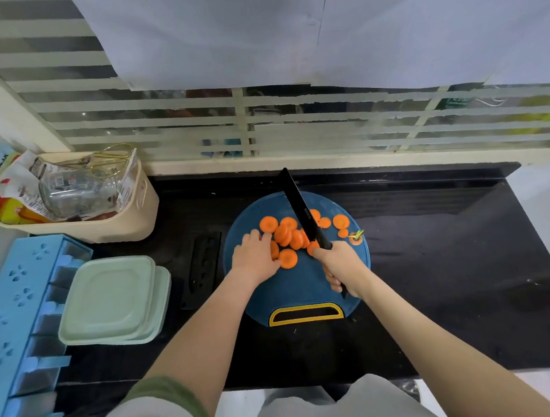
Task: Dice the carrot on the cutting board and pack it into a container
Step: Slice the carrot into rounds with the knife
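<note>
Forearms [207, 332] at the bottom edge; left hand [255, 259] rests fingers on the carrot slices [286, 236] mid-frame on the blue cutting board [298, 287]; right hand [341, 266] wrapped round the black knife [301, 208], blade across the slices; green containers [111, 298] lower left on the table [442, 261].

Kitchen counter, seen from the cook's side: open black counter [434, 245] runs wide to the right of the blue cutting board [306, 291], an easy path for a hand. The left is crowded. A black knife sheath [203, 270] lies just beside the board, with stacked green containers [113, 300] next to it, a beige basket [129, 219] behind and a blue rack [18, 310] along the wall. Carrot slices [287, 258] cover the board's far half, where the left hand [254, 259] rests on them and the right hand [340, 265] grips the knife [301, 209]. The near half is bare. A window ledge [329, 161] closes the back.
</note>
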Available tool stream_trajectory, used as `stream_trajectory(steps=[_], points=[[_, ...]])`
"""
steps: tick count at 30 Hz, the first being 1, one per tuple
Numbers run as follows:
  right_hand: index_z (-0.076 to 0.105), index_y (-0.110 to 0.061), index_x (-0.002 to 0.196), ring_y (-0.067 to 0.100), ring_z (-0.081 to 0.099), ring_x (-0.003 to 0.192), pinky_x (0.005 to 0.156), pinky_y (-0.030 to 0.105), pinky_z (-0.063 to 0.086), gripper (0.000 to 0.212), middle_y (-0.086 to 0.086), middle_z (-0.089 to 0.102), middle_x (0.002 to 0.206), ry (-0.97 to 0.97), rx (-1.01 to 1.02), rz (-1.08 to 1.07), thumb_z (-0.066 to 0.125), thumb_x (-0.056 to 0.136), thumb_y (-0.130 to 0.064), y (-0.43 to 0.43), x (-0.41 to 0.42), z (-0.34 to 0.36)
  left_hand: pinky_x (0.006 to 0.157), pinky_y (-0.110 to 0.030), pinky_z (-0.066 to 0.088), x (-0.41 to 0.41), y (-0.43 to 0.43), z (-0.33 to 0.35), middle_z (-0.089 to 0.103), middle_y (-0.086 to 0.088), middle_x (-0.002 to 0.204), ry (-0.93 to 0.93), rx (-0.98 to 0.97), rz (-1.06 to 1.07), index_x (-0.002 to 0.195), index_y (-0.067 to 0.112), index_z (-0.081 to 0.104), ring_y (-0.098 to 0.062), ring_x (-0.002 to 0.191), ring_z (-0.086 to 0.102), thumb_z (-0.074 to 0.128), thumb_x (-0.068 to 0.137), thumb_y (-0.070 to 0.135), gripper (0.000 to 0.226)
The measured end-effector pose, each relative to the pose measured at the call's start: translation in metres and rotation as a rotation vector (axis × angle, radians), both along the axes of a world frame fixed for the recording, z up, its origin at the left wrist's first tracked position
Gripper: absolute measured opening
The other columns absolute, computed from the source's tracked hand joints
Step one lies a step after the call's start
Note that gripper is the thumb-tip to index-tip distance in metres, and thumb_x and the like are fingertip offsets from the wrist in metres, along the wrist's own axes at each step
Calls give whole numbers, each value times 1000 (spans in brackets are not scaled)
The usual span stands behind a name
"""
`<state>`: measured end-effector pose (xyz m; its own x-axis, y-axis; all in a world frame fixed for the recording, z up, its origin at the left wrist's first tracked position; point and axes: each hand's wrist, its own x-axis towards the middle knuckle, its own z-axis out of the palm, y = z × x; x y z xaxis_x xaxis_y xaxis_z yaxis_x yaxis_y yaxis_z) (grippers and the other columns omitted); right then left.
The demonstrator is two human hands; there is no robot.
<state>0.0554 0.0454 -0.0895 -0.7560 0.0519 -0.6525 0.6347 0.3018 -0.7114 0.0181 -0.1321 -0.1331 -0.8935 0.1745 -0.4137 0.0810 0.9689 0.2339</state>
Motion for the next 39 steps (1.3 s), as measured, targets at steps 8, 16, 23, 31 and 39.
stream_trajectory(steps=[8,16,23,31,39], points=[[46,-8,82,16,28,29,35,21,28,19,4,37,45,0,29,40,50,94,-22,-2,2,1,101,-42,41,-4,-10,-3,35,-14,134,-51,21,-16,140,12,33,-33,125,36,60,91,29,58],[43,-9,79,13,29,27,33,21,29,22,6,37,53,8,118,211,48,95,-22,-21,2,6,99,-37,41,7,-18,-4,41,-11,132,9,11,79,133,8,38,-29,124,39,60,88,32,55],[48,-13,71,15,40,49,46,27,33,24,1,44,60,82,242,333,51,94,-20,-41,10,-2,98,-34,37,17,-28,-5,41,-18,133,-44,314,480,133,3,41,-32,122,43,55,94,30,49],[47,-8,78,17,41,51,45,25,33,22,2,47,66,51,286,344,49,94,-23,-65,17,-14,86,-38,50,23,-40,-14,66,-12,102,-93,521,774,105,9,58,-25,94,62,60,93,27,22],[44,-9,70,18,44,56,52,29,38,27,3,46,66,49,323,335,48,95,-17,-78,24,-16,79,-33,46,17,-40,-12,66,-14,95,-160,527,786,99,8,57,-26,92,63,60,93,23,17]])
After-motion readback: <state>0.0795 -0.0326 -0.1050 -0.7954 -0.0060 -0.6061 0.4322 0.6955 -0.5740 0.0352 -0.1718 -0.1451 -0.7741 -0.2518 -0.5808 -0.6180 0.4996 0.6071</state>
